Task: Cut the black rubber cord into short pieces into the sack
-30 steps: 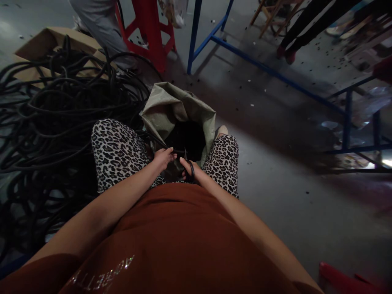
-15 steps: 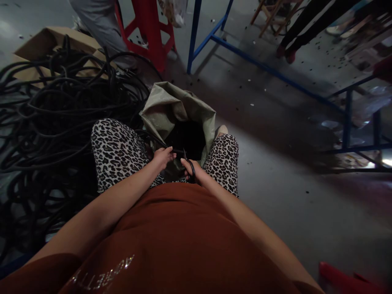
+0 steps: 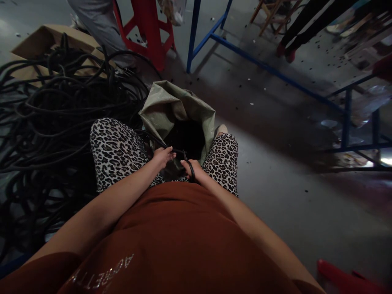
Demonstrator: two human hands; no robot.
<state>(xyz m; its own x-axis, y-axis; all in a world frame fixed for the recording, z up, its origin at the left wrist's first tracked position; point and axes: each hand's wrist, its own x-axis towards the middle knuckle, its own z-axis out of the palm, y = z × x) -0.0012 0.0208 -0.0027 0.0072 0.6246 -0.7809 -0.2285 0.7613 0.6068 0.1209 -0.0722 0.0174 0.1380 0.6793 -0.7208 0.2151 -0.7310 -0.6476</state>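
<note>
My left hand [image 3: 164,157] is closed around a black rubber cord [image 3: 153,137], whose end pokes out past the fingers over the sack. In my right hand [image 3: 193,168] is a pair of scissors [image 3: 190,166] with black handles. Their blades point up and sit at the cord's end; whether they touch it I cannot tell. Below both hands, between my knees, a grey-green woven sack [image 3: 162,100] gapes with its rim folded outward. Its inside is too dark to make out. The cord runs left over my thigh area toward a large tangle of black cord [image 3: 76,110].
Behind the tangle lies an open cardboard box [image 3: 33,41]. A red plastic stool [image 3: 145,32] and a person's grey-trousered leg [image 3: 94,24] stand ahead. A blue metal frame [image 3: 254,61] crosses the right side. Small bits litter the floor, and a red object [image 3: 343,277] sits lower right.
The scissor blades look closer together than before, at the cord's end. Both hands stay almost in place, and the whole view has shifted very slightly.
</note>
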